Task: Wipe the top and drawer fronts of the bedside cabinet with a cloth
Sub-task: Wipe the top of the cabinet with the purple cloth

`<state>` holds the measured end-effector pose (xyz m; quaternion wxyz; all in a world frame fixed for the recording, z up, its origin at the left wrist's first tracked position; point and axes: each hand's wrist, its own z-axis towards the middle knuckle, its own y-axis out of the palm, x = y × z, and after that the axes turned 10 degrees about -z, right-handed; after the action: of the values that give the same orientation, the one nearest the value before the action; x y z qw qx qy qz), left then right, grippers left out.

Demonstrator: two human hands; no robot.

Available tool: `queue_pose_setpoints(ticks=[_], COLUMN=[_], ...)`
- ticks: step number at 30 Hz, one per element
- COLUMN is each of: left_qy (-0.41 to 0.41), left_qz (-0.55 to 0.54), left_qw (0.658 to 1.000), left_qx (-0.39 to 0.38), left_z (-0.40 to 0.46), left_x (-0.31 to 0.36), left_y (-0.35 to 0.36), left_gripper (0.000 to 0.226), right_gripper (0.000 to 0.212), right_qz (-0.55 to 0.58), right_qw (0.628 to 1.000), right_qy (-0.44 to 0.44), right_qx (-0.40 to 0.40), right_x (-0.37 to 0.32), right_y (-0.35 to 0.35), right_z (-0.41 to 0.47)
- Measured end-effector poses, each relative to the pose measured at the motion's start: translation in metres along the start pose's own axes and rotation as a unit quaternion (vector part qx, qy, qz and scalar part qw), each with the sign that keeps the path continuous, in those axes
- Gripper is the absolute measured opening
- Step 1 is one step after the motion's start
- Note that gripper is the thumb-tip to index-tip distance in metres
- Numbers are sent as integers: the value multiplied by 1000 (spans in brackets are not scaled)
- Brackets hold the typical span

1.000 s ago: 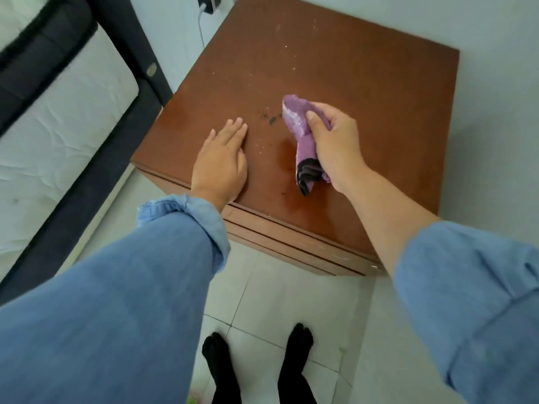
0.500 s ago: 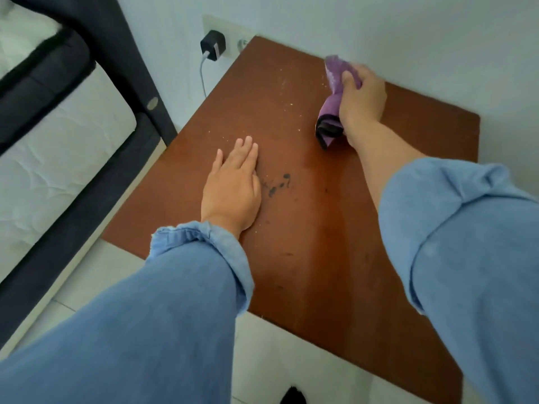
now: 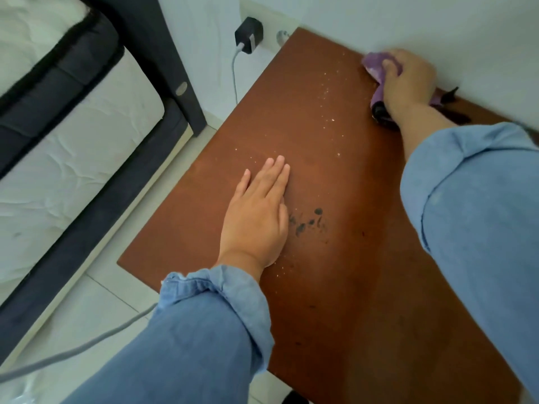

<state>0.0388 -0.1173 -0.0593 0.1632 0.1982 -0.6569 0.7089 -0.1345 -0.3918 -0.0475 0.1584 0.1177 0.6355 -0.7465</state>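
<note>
— So why is the left hand (image 3: 258,217) lying flat like that, fingers straight and together, holding nothing?

— Bracing, I'd say. It rests palm-down near the middle of the cabinet top (image 3: 335,287), which lets the person lean toward the back corner without tipping forward.

— And the right hand (image 3: 408,80)?

— Curled round the bunched purple cloth (image 3: 376,65), fingers wrapped over it, pressing it onto the wood right against the wall (image 3: 379,16). Bunching gives a firmer pad than a flat sheet (a dark end of it pokes out below the wrist).

— Why start at the far edge?

— Probably to drag the debris forward. Pale crumbs (image 3: 331,91) are scattered between the two hands, and dark smudges (image 3: 309,221) sit just beside the left hand, untouched as yet.

— Anything to avoid?

— A black charger (image 3: 248,35) is plugged into the wall just beyond the top's far left corner, cable hanging. The drawer fronts aren't visible from here, so I judge those are yet to do.
</note>
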Motion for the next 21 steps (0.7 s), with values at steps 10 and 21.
queue_pose_setpoints(ticks=[10,21], left_qy=[4,15], left_qz=[1,-17], left_qw=[1000,1000], left_qx=[3,18], left_z=[2,3], left_x=[-3,-3], left_y=[1,1], left_gripper=[58,63], right_gripper=[31,27], right_qz=[10,41], right_qw=[987,986], right_qy=[-154,-161], right_qx=[-54,-15], right_x=[-34,-60], right_y=[4,2], right_z=[-101,-210])
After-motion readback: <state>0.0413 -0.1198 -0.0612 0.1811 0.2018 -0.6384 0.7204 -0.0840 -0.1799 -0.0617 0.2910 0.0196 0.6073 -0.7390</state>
